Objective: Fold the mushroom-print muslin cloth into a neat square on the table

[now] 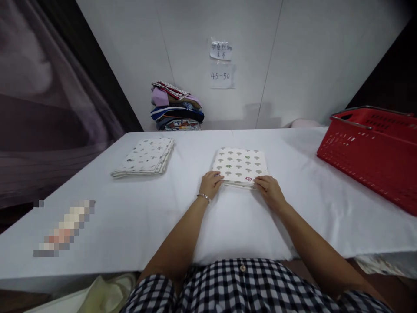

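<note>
White tabletop (pixel 156 208); left hand (pixel 211 184), right hand (pixel 270 191) pinching near corners of folded mushroom-print cloth (pixel 239 163).

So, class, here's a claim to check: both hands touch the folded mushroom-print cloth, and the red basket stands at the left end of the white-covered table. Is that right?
Not quite: the head view shows the red basket at the right end of the white-covered table. The left hand and right hand do touch the folded mushroom-print cloth.
</note>
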`<state>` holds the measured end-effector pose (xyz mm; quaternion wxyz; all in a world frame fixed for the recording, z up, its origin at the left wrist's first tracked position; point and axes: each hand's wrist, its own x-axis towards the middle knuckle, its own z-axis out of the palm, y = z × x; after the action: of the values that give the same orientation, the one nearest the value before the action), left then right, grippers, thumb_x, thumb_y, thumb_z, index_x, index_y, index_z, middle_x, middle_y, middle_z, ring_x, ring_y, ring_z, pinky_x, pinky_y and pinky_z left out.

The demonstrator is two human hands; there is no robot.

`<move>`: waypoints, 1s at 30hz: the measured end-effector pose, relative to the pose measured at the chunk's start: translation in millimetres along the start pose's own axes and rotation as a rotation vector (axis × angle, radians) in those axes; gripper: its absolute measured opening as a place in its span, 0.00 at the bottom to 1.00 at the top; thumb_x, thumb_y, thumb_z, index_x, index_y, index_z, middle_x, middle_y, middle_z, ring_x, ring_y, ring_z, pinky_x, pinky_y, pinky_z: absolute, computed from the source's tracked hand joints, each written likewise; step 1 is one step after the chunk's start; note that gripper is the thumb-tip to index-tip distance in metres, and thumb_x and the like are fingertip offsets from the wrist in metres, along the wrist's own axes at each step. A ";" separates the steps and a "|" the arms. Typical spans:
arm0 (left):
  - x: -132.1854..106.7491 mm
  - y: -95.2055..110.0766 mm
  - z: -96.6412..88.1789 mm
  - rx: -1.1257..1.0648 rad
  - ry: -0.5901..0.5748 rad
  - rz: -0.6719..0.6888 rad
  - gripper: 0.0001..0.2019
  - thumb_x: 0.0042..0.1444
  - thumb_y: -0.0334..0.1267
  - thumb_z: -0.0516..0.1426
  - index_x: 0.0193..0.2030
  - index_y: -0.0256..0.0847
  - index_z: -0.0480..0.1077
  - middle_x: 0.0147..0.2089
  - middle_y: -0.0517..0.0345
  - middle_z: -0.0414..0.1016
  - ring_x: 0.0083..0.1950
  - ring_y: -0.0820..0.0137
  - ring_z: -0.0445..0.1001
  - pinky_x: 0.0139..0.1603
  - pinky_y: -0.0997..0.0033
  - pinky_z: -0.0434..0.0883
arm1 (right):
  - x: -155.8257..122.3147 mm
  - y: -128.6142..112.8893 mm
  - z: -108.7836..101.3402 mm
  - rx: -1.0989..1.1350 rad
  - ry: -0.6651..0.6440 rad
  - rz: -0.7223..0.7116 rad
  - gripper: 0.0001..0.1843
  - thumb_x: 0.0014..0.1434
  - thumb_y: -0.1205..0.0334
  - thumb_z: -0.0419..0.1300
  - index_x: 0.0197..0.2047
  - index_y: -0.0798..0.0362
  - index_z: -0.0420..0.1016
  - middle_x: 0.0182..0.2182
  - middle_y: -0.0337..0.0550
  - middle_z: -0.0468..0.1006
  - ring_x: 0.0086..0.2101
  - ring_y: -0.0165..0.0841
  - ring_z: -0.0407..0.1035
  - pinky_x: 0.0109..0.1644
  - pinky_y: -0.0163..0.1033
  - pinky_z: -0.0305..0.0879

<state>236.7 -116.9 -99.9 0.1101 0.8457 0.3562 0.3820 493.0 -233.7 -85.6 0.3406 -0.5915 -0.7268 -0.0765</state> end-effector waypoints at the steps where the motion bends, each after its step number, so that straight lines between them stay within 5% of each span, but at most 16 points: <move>1: 0.0 0.6 -0.1 0.012 -0.001 0.004 0.08 0.54 0.33 0.56 0.38 0.46 0.75 0.47 0.57 0.74 0.51 0.65 0.67 0.52 0.58 0.65 | 0.2 0.8 0.7 -0.002 -0.001 0.004 0.13 0.62 0.61 0.50 0.42 0.48 0.76 0.41 0.44 0.76 0.41 0.38 0.67 0.46 0.46 0.63; 11: 3.9 10.5 -2.1 0.069 -0.135 -0.030 0.11 0.58 0.35 0.52 0.42 0.49 0.74 0.50 0.58 0.73 0.55 0.66 0.65 0.57 0.57 0.59 | 1.2 0.2 1.2 0.005 0.045 0.027 0.14 0.62 0.62 0.50 0.40 0.50 0.76 0.38 0.47 0.77 0.40 0.38 0.67 0.44 0.46 0.62; 30: 7.7 5.4 1.2 0.038 -0.126 0.013 0.10 0.58 0.38 0.52 0.40 0.48 0.75 0.48 0.56 0.73 0.53 0.65 0.66 0.56 0.57 0.59 | 1.1 0.2 1.3 -0.073 -0.063 -0.008 0.15 0.63 0.62 0.49 0.46 0.49 0.74 0.40 0.48 0.75 0.41 0.39 0.66 0.43 0.46 0.61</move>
<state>243.9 -115.4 -93.9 0.1139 0.8723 0.3501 0.3218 492.6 -232.1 -86.0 0.2954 -0.6028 -0.7362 -0.0859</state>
